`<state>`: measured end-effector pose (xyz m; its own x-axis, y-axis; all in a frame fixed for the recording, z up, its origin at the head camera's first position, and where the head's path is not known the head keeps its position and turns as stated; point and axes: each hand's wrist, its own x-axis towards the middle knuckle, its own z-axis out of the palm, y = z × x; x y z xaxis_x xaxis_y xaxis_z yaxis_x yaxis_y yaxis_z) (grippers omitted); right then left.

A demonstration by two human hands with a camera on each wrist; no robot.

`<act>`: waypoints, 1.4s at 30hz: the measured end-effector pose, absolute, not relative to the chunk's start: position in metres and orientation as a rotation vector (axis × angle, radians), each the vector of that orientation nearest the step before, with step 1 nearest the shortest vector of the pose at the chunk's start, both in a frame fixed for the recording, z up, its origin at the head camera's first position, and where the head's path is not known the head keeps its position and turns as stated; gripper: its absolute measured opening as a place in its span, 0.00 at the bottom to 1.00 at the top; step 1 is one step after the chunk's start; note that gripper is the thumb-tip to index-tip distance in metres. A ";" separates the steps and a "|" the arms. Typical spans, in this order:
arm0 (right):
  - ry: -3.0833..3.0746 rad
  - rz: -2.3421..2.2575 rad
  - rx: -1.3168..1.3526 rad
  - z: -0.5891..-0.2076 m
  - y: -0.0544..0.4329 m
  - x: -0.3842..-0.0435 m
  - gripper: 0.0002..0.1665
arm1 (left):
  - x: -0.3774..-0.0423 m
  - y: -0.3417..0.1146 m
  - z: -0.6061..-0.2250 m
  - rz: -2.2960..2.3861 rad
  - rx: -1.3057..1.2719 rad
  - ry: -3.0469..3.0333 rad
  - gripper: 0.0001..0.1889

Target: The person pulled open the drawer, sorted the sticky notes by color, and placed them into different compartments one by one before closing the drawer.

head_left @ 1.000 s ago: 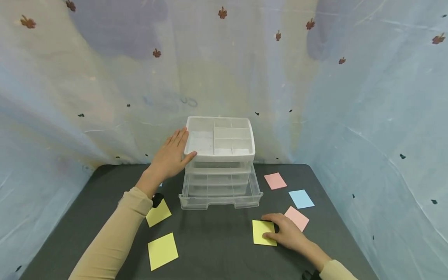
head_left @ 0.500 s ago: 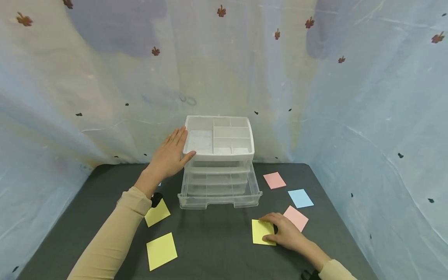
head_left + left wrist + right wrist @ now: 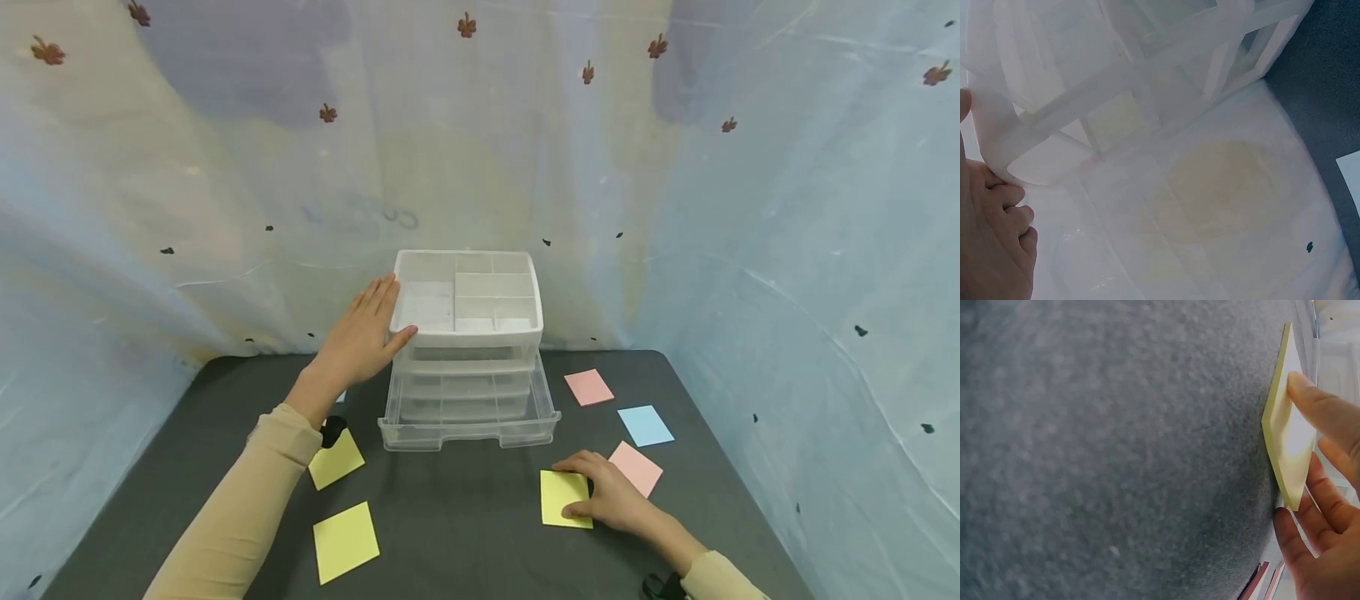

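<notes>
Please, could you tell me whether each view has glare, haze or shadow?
Head view: mostly clear, a soft shadow on the table beside the right hand; left wrist view: the drawer box looks pale and hazy; right wrist view: glare whitens the top of the yellow notepad.

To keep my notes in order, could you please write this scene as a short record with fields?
Left hand: against left side of white drawer unit
Right hand: holds yellow pad
Clear drawer: pulled out
Table left: two yellow squares, blue piece mostly hidden
Table right: two pink squares, blue square
</notes>
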<state>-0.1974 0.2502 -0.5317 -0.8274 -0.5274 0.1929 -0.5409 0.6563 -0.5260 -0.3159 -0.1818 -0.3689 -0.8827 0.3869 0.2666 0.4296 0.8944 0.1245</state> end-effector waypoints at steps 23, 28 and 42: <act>-2.625 1.048 0.923 -0.525 0.249 -0.195 0.19 | -0.315 -0.183 -0.366 -0.263 -0.614 -2.820 0.47; -2.575 1.069 0.933 -0.524 0.251 -0.194 0.16 | -0.316 -0.184 -0.368 -0.262 -0.612 -2.825 0.47; -2.581 1.149 0.876 -0.517 0.253 -0.187 0.12 | -0.315 -0.184 -0.370 -0.256 -0.609 -2.829 0.47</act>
